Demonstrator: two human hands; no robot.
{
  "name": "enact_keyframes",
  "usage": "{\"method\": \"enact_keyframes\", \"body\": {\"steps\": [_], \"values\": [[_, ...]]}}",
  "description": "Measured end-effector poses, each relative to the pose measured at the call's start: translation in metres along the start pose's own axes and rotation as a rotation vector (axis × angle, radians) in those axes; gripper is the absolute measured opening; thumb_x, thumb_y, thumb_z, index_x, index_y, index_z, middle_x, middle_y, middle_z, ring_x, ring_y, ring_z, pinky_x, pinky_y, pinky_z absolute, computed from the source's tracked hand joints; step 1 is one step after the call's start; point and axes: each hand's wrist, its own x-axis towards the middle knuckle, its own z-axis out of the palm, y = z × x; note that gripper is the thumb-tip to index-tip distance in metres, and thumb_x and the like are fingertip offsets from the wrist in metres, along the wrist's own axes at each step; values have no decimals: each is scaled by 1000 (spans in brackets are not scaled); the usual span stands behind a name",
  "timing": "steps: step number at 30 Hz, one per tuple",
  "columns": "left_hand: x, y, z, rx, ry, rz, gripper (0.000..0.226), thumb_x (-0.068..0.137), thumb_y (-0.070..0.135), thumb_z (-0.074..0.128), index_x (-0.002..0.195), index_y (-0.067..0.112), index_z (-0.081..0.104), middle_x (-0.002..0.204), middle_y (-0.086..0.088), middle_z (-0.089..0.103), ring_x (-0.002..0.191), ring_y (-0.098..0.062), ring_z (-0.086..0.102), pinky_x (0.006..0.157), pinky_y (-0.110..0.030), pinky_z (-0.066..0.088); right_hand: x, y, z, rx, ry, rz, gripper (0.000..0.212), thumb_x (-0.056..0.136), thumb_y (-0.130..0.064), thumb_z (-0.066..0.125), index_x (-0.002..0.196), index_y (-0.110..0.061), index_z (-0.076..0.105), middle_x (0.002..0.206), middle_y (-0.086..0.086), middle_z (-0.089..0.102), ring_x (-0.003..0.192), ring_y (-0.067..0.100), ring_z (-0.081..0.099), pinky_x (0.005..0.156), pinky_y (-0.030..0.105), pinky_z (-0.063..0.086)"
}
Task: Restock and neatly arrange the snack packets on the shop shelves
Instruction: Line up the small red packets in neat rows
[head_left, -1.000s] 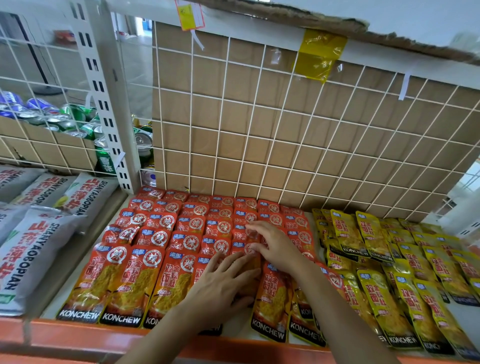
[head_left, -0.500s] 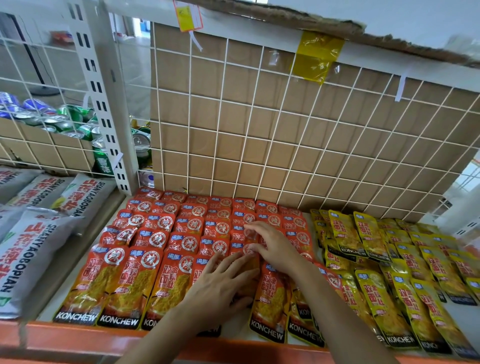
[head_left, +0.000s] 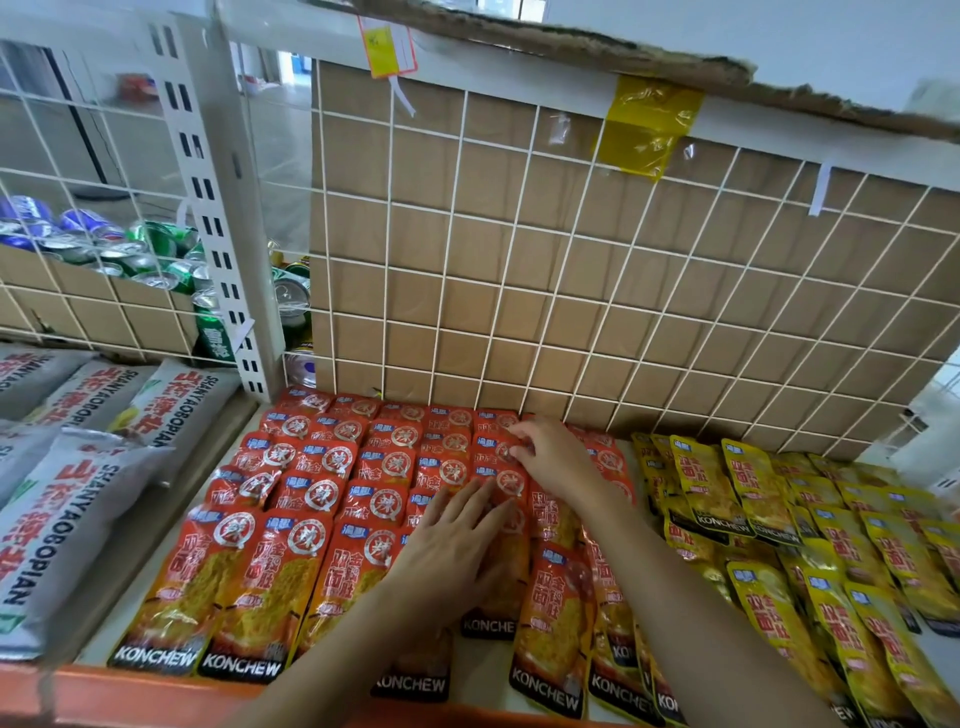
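Observation:
Red-orange KONCHEW snack packets (head_left: 291, 525) lie in overlapping rows across the middle of the shelf. My left hand (head_left: 452, 551) lies flat with straight fingers on the packets in the fourth row from the left. Just behind it, my right hand (head_left: 550, 457) reaches further back, its fingertips curled on the top edge of a red packet (head_left: 501, 447) in that row. To the right, yellow KONCHEW packets (head_left: 779, 525) lie in similar rows.
Large grey snack bags (head_left: 78, 467) fill the shelf section on the left. A white wire grid backed by cardboard (head_left: 571, 270) closes the back. Drink cans (head_left: 130, 249) sit behind the left grid. An orange shelf lip (head_left: 130, 696) runs along the front.
My right hand has moved further back along the row of red packets. My left hand stays flat on the same packets. The view has shifted slightly.

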Motion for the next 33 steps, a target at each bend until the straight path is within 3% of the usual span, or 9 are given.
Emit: {"method": "enact_keyframes", "body": {"steps": [4,7,11,18,25,33], "values": [[3,1,-2,14,-29,0,90,71,78,-7,148,31,-2,157,2,-9,143,-13,-13,110,-33,-18,15,-1,5,47,49,77,16,91,-25,56,94,-14,66,97,0,66,95,18,60,80,32,46],[2,2,-2,15,-22,-3,86,73,74,-3,148,31,-3,155,4,-14,142,-12,-14,109,-33,-20,21,-1,6,99,30,110,16,92,-23,55,85,-12,64,81,-4,60,83,15,59,73,27,42],[1,1,0,-17,12,0,74,85,68,11,148,31,0,152,6,-15,140,-11,-17,106,-31,-23,27,2,7,81,7,114,18,92,-25,55,90,-10,65,92,3,66,81,14,56,74,29,43],[1,2,-2,-23,17,11,80,77,68,-1,148,32,-2,148,10,-18,133,-4,-22,104,-30,-25,33,4,10,85,31,101,16,91,-26,55,93,-13,65,97,3,67,91,19,60,78,32,45],[2,2,1,-9,40,-1,80,78,67,0,149,30,1,144,8,-20,138,-10,-18,104,-34,-25,31,8,11,114,57,65,11,90,-25,57,89,-16,64,95,-1,65,87,13,56,77,30,44],[3,3,3,14,2,-18,76,81,66,1,148,30,-7,147,8,-22,132,-4,-25,112,-36,-18,28,10,12,132,65,40,10,90,-21,57,85,-17,64,93,-4,66,84,8,57,80,31,49]]}}
